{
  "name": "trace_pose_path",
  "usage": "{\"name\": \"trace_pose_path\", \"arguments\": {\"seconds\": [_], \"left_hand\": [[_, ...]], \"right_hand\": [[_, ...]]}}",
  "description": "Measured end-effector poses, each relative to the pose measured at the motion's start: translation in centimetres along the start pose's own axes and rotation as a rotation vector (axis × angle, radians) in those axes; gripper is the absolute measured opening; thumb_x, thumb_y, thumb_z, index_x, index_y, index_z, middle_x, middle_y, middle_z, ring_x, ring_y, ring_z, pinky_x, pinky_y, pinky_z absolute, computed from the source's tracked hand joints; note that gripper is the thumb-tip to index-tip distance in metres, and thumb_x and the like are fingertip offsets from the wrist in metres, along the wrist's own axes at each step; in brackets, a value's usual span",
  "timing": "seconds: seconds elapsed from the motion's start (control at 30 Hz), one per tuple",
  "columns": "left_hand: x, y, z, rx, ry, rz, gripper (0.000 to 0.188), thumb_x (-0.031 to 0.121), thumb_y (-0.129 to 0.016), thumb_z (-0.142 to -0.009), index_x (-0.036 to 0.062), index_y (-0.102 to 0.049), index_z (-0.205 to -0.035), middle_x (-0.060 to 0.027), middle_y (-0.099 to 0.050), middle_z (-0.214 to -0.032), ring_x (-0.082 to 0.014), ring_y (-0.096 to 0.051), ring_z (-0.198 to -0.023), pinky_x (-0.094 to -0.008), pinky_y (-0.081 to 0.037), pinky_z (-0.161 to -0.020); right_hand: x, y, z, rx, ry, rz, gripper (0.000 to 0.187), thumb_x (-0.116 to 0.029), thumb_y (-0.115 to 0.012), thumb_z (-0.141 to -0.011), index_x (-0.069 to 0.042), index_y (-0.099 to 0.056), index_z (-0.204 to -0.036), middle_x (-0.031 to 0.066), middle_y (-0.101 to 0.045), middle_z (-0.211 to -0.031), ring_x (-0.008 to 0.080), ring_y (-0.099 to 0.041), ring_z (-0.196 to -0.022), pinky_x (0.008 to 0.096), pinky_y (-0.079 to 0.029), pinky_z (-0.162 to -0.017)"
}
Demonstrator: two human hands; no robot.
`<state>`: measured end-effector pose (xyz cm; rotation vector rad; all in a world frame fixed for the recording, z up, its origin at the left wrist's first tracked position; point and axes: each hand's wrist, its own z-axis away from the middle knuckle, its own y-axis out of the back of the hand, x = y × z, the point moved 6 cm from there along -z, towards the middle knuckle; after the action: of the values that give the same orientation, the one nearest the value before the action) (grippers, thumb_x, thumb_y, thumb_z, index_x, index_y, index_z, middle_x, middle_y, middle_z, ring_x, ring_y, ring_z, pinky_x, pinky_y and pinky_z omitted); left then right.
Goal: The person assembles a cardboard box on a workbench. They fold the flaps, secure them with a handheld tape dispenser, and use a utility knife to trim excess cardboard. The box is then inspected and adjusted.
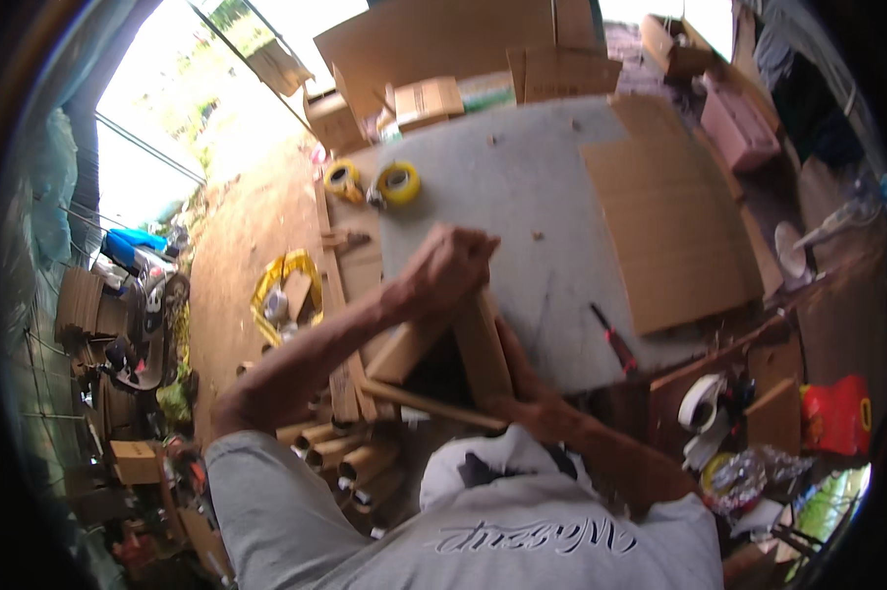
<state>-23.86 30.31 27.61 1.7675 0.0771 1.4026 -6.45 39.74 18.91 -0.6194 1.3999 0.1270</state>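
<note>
In front of my chest, at the near edge of the grey table, is a brown cardboard box (483,346), its open side facing me and its inside dark. My left hand (455,261) is closed in a fist at the box's far corner, the fingers curled down over it. Along the right wall of the box lies my right hand (532,388), gripping it low down; part of its fingers is hidden behind the cardboard. Two yellow tape rolls (399,184) sit beyond my left hand, at the table's left edge.
A flat cardboard sheet (674,231) covers the table's right side. A red-handled screwdriver-like tool (615,339) lies near it. Cardboard tubes (370,462) stand low at left, near a yellow basket (258,300). Cartons (429,101) line the back; a white roll (702,403) is at right.
</note>
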Motion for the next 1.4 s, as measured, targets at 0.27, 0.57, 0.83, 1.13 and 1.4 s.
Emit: {"name": "trace_pose_path", "arguments": {"seconds": [0.27, 0.57, 0.83, 1.13, 1.4], "left_hand": [[1.3, 0.3, 0.5, -0.069, -0.059, -0.186, 0.047, 0.024, -0.053, -0.106, -0.003, -0.063, -0.069, -0.0105, -0.065, -0.059, -0.0195, -0.064, -0.053, -0.0376, -0.053, -0.061], [1.8, 0.0, 0.6, -0.018, -0.236, -0.192, 0.039, 0.024, -0.055, -0.105, -0.003, -0.061, -0.077, -0.017, -0.063, -0.063, -0.0313, -0.066, -0.06, -0.0414, -0.053, -0.064], [-1.7, -0.1, 0.1, -0.045, -0.191, -0.029, 0.042, 0.037, -0.047, -0.107, 0.0006, -0.063, -0.121, -0.021, -0.063, -0.118, -0.0404, -0.06, -0.108, -0.0465, -0.046, -0.098], [-4.1, 2.0, 1.4, -0.157, 0.147, -0.2, 0.053, 0.044, -0.037, -0.11, 0.0005, -0.065, -0.121, -0.0214, -0.07, -0.1, -0.0324, -0.067, -0.096, -0.0433, -0.05, -0.088], [-3.5, 3.6, 6.0, -0.064, 0.094, -0.147, 0.042, 0.031, -0.036, -0.111, -0.0029, -0.059, -0.118, -0.0271, -0.067, -0.104, -0.0426, -0.063, -0.101, -0.0448, -0.048, -0.09]], "right_hand": [[1.2, -4.3, -1.4, 0.299, 0.187, 0.314, 0.107, -0.03, -0.069, -0.09, 0.005, 0.003, -0.161, 0.0308, -0.005, -0.166, 0.0446, -0.002, -0.156, 0.0476, -0.005, -0.125], [-0.4, -2.6, -5.0, 0.406, 0.084, -0.056, 0.078, -0.021, -0.062, -0.101, -0.004, -0.015, -0.162, 0.0141, -0.045, -0.147, 0.0201, -0.051, -0.13, 0.0316, -0.047, -0.103], [-1.1, -0.9, -8.5, 0.441, 0.04, 0.023, 0.069, -0.022, -0.067, -0.098, -0.002, -0.032, -0.153, 0.0128, -0.051, -0.142, 0.0192, -0.052, -0.129, 0.0347, -0.047, -0.104], [-0.8, 1.1, -9.9, 0.521, 0.152, -0.054, 0.068, -0.019, -0.068, -0.095, 0.0, -0.035, -0.151, 0.013, -0.058, -0.129, 0.0195, -0.058, -0.117, 0.0309, -0.049, -0.1], [-2.0, -0.5, -10.5, 0.748, 0.199, 0.25, 0.075, -0.032, -0.067, -0.095, 0.008, -0.035, -0.151, 0.0286, -0.041, -0.15, 0.0416, -0.04, -0.142, 0.0416, -0.032, -0.119]]}}
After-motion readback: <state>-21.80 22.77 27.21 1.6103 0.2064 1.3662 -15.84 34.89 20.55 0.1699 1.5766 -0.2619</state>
